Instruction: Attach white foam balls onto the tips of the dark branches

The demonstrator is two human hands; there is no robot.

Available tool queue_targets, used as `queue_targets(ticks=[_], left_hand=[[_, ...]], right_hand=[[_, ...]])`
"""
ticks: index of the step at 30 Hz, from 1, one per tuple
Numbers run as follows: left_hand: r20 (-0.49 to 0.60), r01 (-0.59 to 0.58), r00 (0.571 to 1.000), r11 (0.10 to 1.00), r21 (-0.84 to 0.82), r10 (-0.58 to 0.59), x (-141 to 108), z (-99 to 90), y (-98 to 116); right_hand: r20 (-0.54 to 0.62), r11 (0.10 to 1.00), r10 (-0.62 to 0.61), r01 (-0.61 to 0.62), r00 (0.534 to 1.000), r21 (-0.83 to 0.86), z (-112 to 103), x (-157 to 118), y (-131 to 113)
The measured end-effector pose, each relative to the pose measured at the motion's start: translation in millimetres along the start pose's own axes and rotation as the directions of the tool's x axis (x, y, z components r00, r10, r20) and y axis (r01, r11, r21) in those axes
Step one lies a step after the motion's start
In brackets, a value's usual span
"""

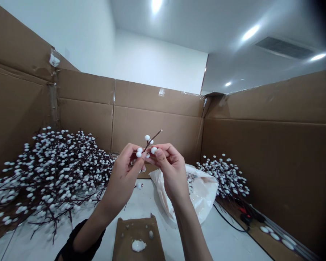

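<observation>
A thin brown twig [155,136] with several white berries is held up in front of the cardboard wall, its bare tip pointing up and right. My left hand [127,170] grips the twig between thumb and fingers. Close against it, my right hand [171,168] pinches a white berry [154,150] beside the stem. Below the hands lies a piece of brown cardboard [125,250] bearing a white blob [138,245] and a few small lumps.
A large heap of berry branches [59,170] fills the left side. Behind my right forearm sits a white plastic bag [203,195] containing berries. More branches [225,175], a black cable [228,219] and white ovals [274,236] are at right. Cardboard walls [157,123] enclose the table.
</observation>
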State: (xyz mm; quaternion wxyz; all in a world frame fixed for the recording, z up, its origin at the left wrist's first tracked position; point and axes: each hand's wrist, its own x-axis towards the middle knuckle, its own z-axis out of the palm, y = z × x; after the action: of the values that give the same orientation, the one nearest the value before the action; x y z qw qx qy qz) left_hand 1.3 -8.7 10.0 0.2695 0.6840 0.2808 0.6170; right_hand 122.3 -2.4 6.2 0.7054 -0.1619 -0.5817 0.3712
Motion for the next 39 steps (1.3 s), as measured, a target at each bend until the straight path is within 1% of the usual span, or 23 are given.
queue_targets(ticks=[6, 11, 25, 31, 34, 39], left_hand=[[0.019, -0.005, 1.0, 1.0, -0.017, 0.005, -0.8, -0.3, -2.2], [0.014, -0.007, 1.0, 1.0, 0.0, 0.007, -1.2, -0.6, -3.7], [0.008, -0.045, 0.999, 0.997, 0.063, 0.045, -3.8, -0.7, -0.8], [-0.005, -0.031, 1.0, 0.997, 0.07, 0.031, -2.4, -0.4, -2.8], [-0.004, 0.0, 1.0, 0.998, 0.055, 0.0, 0.0, 0.1, -5.5], [0.038, 0.025, 0.999, 0.999, 0.047, -0.027, 2.9, -3.3, -4.5]], right_hand=[[0.006, 0.998, 0.004, -0.003, 1.0, -0.067, -3.2, -0.3, -3.1], [0.019, 0.996, 0.005, -0.003, 1.0, -0.09, -4.4, -0.2, -4.5], [-0.005, 0.993, 0.005, -0.006, 1.0, -0.12, -3.6, -0.6, -0.7], [0.005, 0.992, 0.006, -0.006, 1.0, -0.125, -3.5, 0.6, -2.6], [0.01, 0.99, 0.008, -0.007, 1.0, -0.139, -5.3, 1.7, -3.9], [-0.006, 0.982, -0.014, 0.012, 1.0, -0.187, -7.3, 1.4, -4.8]])
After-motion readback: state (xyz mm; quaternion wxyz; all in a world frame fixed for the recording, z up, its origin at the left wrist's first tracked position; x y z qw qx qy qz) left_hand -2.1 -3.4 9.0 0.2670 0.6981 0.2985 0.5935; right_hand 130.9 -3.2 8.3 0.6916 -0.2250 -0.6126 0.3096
